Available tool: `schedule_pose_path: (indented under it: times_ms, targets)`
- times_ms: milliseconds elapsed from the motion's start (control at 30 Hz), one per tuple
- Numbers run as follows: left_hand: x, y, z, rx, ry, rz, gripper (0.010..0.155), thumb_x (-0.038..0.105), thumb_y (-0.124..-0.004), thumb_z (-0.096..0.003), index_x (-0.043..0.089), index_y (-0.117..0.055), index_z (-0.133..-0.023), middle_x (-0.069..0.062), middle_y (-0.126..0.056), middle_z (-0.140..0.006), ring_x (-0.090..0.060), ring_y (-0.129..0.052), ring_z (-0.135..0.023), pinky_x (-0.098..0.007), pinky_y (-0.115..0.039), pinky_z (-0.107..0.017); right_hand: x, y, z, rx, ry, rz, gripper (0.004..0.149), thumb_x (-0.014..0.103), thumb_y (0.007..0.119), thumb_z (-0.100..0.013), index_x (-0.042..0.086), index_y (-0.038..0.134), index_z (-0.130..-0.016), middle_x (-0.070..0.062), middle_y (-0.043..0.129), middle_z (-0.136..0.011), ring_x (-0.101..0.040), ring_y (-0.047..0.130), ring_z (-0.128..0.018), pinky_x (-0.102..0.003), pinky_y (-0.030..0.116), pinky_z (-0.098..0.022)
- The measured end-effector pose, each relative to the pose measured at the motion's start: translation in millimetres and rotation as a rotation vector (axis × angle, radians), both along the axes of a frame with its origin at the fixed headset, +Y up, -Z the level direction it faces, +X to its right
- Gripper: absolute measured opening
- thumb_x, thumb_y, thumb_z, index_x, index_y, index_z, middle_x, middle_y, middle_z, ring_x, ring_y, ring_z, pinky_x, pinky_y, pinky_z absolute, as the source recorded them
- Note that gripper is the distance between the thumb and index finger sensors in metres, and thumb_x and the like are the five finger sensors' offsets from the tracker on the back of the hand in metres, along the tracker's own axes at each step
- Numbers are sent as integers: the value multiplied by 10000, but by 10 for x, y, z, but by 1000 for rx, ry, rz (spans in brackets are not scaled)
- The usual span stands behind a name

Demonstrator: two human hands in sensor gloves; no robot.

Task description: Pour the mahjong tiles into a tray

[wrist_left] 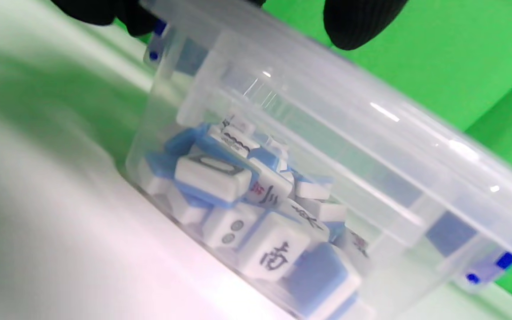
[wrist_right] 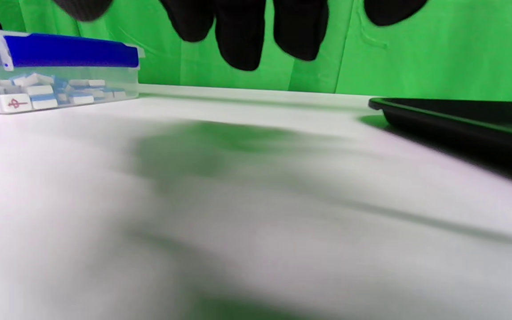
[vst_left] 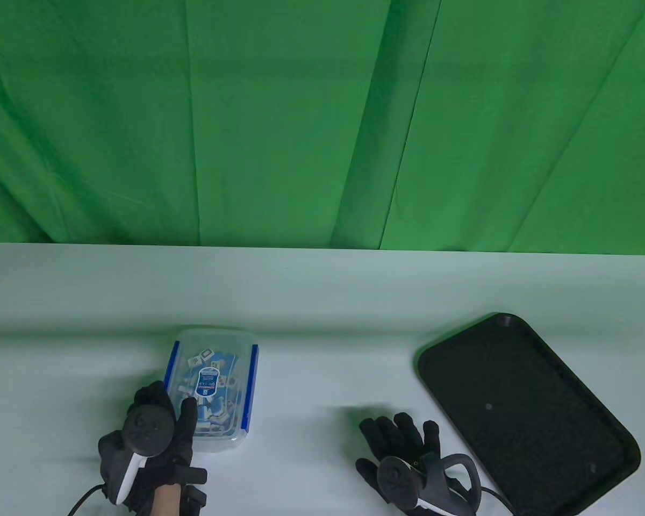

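From the table view, your left hand (vst_left: 158, 424) is resting on the near left corner of the lidded clear box (vst_left: 213, 389) of mahjong tiles (vst_left: 215, 376), fingers on the lid. Your right hand (vst_left: 403, 451) is spread wide, holding nothing, just left of the black tray (vst_left: 527, 414) on the white tabletop (vst_left: 322, 295).

Left wrist view: fingertips (wrist_left: 362, 22) sit at the lid edge, tiles (wrist_left: 247, 209) heaped inside the box (wrist_left: 371, 146).

Right wrist view: your fingers (wrist_right: 242, 31) hang loose, box (wrist_right: 56, 71) far left, tray (wrist_right: 460, 120) right.

Even, bright light falls on the scene. Wrist views blur heavily in the lower frame. Glare streaks the box lid (wrist_left: 371, 133).
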State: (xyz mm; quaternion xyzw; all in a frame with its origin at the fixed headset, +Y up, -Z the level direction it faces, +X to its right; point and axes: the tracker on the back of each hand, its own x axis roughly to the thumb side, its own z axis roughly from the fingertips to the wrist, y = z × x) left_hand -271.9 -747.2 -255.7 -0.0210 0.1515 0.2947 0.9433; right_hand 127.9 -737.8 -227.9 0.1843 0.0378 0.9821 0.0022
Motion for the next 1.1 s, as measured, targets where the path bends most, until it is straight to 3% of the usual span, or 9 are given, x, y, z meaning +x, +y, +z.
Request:
schedule_pose_path:
  times_ms: [267, 1100]
  targets:
    - [17, -45, -31, -19, 10, -54, 708, 406, -572, -671, 6, -287, -1180, -365, -438, -1142, -561, -638, -968, -671, -571, -639, 32, -10, 1, -15, -8, 4, 695, 626, 504, -627, 263, 391, -1209, -89, 538, -1248, -443, 483, -1140, -755, 364, -771]
    - [72, -43, -33, -71, -25, 5, 734, 381, -592, -672, -33, -240, -1165, -411, -456, -1099, -547, -684, -921, -677, -587, -624, 51, -25, -4, -11, -16, 2, 639, 612, 508, -634, 310, 444, -1193, -91, 550, -1244, -443, 490, -1137, -754, 371, -770]
